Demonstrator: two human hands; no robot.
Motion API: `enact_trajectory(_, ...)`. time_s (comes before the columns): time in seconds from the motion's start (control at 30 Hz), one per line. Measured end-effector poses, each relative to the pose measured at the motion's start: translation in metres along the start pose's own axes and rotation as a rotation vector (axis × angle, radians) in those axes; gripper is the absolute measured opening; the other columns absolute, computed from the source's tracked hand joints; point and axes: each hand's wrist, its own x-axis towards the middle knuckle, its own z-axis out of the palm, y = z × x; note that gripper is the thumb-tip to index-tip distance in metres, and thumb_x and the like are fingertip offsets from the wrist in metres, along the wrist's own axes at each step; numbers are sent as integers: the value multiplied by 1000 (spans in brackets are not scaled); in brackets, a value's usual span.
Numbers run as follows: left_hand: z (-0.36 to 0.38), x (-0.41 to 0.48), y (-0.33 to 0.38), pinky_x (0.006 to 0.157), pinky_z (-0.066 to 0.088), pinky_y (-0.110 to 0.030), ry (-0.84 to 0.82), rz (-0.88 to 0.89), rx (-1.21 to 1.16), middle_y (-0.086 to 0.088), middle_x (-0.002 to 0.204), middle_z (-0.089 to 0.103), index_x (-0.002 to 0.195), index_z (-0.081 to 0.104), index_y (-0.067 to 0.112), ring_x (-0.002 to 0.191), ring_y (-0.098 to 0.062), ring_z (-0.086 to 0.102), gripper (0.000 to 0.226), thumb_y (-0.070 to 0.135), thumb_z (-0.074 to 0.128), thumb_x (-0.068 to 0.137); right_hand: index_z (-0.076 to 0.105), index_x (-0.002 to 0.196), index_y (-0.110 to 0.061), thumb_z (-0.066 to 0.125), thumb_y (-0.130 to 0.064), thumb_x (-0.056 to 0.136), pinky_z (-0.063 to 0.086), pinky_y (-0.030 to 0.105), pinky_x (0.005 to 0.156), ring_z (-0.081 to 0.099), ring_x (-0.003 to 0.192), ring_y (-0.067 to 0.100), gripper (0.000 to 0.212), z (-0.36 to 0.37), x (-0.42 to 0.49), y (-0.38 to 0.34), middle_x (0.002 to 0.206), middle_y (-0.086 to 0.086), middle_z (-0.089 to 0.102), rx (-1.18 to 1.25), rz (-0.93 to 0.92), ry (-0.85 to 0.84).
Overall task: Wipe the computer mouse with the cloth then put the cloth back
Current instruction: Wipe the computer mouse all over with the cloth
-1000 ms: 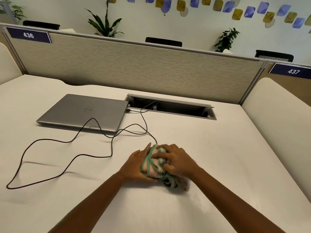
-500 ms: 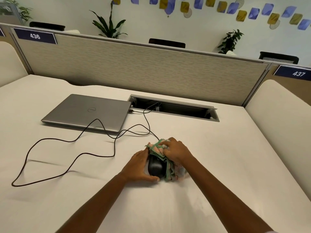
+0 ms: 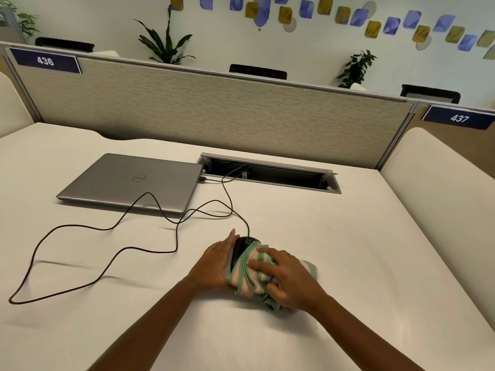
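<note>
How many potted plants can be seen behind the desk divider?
3. One plant at the far left edge, a tall-leaved one left of centre, a small bushy one toward the right. The divider may hide others.

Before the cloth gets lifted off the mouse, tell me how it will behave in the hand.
Probably floppy: the cloth drapes in folds over the mouse and bunches under the right hand. Likely light, since fingers alone press it into shape. Loose striped edges hang out, so it may trail and drag on the cable unless gathered first.
</note>
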Motion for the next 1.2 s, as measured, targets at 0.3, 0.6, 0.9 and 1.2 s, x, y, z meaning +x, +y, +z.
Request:
enact_trajectory(0.3,0,-1,0,113,15,-28,5,-8,8,3,154,24,147,-6,15,138,-17,27,136,79,59,47,65,114,-24,44,-28,70,35,15,93,53,115,18,50,-24,-11,18,128,6,54,204,40,41)
enact_trajectory(0.6,-2,0,3,93,31,-20,105,39,-72,11,124,51,139,22,24,109,-11,49,112,73,63,48,57,124,-23,49,-38,84,40,39,102,50,121,26,43,-25,75,9,133,9,55,415,290,11)
enact_trajectory(0.9,-2,-1,3,106,34,-27,89,66,-75,4,137,49,145,22,16,122,-13,48,116,68,64,51,53,124,-39,47,-53,87,34,49,103,33,127,32,40,7,65,-13,146,5,36,-18,198,19)
enact_trajectory(1.2,-3,-1,2,109,21,-25,17,-7,-35,-5,150,32,147,5,14,135,-22,34,114,54,70,62,62,115,-31,57,-39,82,36,44,101,28,134,29,34,16,13,-21,146,5,37,-53,-55,95)
